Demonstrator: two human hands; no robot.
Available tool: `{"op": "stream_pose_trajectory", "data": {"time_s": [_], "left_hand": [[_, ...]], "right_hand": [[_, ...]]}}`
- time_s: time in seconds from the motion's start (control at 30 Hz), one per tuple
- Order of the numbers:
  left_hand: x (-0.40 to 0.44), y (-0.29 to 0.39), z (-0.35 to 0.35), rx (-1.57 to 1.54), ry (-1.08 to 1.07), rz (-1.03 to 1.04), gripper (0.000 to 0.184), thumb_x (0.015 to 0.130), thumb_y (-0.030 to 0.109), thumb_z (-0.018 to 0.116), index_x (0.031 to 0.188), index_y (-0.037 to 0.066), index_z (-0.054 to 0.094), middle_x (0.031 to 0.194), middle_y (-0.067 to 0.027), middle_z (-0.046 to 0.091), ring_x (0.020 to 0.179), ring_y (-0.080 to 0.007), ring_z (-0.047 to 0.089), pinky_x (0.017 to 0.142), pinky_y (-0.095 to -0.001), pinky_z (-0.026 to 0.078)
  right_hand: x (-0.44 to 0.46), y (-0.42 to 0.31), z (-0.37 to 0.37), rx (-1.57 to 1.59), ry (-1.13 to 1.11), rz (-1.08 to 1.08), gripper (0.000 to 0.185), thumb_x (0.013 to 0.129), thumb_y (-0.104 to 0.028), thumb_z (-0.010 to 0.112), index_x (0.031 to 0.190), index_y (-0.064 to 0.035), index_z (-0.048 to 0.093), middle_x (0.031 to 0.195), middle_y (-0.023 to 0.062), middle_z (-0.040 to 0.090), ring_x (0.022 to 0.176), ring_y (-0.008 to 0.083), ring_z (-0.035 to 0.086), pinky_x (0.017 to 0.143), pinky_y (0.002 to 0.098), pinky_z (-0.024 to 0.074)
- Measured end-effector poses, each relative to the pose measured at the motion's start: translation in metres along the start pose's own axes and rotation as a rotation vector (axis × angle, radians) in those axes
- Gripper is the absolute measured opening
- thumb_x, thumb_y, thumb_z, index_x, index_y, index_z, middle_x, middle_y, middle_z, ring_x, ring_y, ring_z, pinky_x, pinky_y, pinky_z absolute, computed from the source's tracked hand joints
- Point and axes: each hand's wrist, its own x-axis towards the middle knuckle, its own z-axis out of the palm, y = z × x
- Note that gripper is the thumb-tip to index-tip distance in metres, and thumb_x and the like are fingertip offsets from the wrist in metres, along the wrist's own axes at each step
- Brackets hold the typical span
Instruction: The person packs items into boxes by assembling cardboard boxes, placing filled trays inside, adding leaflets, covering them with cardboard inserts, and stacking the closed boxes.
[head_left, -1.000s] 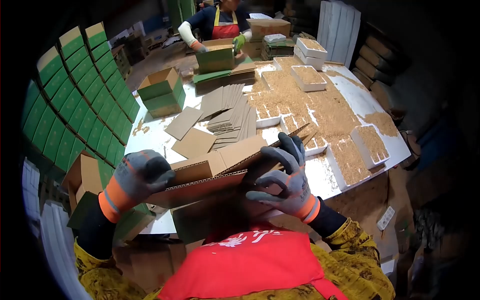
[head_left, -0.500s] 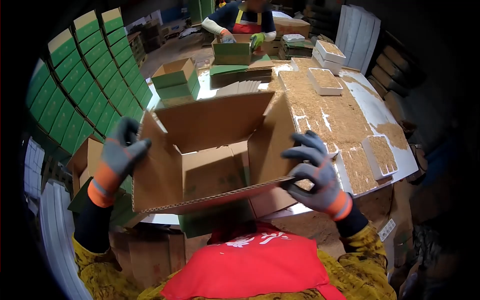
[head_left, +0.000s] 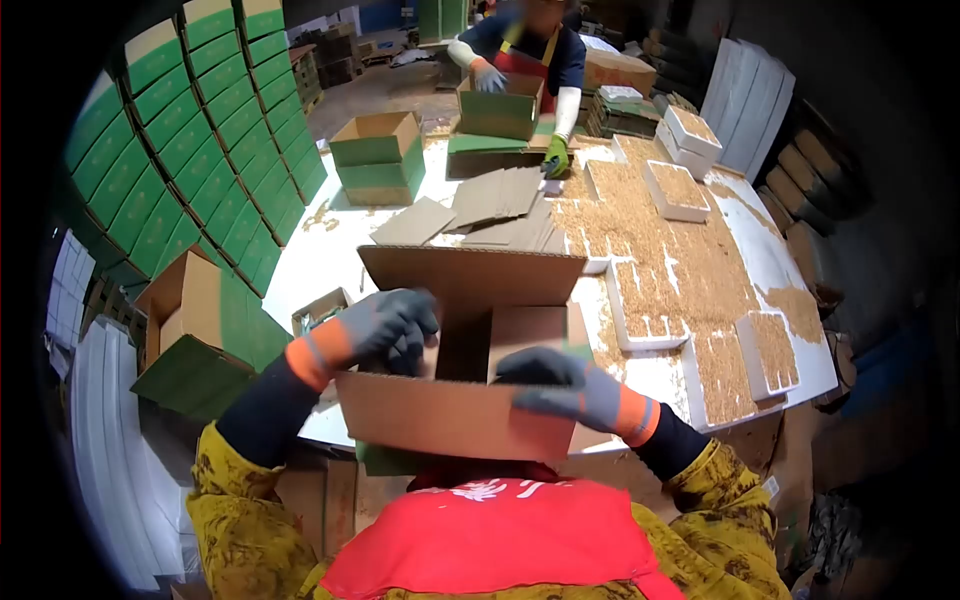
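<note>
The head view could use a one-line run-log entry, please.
carton: open-topped | left hand: at carton's left end | right hand: gripping carton's near wall | co-worker: across the table

Co-worker's head (head_left: 543,14) blurred at the top edge, green box stacks (head_left: 215,130) cut off above, open carton's (head_left: 455,415) inside partly hidden by left hand (head_left: 398,328) and right hand (head_left: 560,385), small box's (head_left: 322,306) contents unclear

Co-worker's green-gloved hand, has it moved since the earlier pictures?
Yes. Judged against the loose cardboard sheets, the green-gloved hand has left the co-worker's green box and come nearer the camera, down by their far right corner.
</note>
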Motion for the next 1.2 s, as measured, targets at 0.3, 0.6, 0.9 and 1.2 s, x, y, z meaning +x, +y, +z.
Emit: {"op": "stream_pose_trajectory", "data": {"time_s": [0.3,0.6,0.9,1.2], "left_hand": [[-0.017,-0.031,0.050,0.766,0.895,0.736,0.046,0.083,0.018,0.064,0.122,0.001,0.047,0.117,-0.0203,0.050,0.108,-0.0359,0.051,0.092,-0.0447,0.041],[-0.003,-0.075,0.012,1.009,0.977,0.281,0.073,0.086,0.045,0.059,0.133,-0.007,0.039,0.093,-0.0235,0.060,0.088,-0.0341,0.062,0.071,-0.0411,0.046],[-0.048,-0.031,0.039,0.270,0.972,0.702,0.049,0.091,0.027,0.056,0.128,-0.004,0.048,0.102,-0.0164,0.066,0.090,-0.0234,0.065,0.089,-0.0370,0.047],[-0.024,-0.125,0.010,-0.307,0.464,0.579,0.044,0.094,0.018,0.048,0.134,0.000,0.045,0.134,-0.0121,0.048,0.121,-0.0231,0.048,0.102,-0.0348,0.038]], "right_hand": [[0.047,-0.047,-0.014,-1.300,0.580,-0.571,0.066,0.075,-0.032,0.073,0.130,-0.0043,0.049,0.135,0.0193,0.043,0.121,0.0393,0.042,0.104,0.0484,0.0320],[-0.021,0.036,-0.030,-0.199,0.346,-0.166,0.041,0.089,-0.020,0.056,0.126,-0.0012,0.054,0.120,0.0109,0.060,0.114,0.0239,0.056,0.098,0.0386,0.0427],[0.008,0.040,-0.081,0.768,0.053,0.118,0.055,0.089,-0.015,0.062,0.136,0.0007,0.037,0.126,0.0148,0.054,0.113,0.0208,0.054,0.099,0.0334,0.0417],[-0.032,0.061,0.014,-0.882,-0.221,-0.391,0.035,0.070,-0.023,0.077,0.098,-0.0094,0.061,0.118,0.0099,0.053,0.099,0.0294,0.052,0.084,0.0385,0.0447]]}}
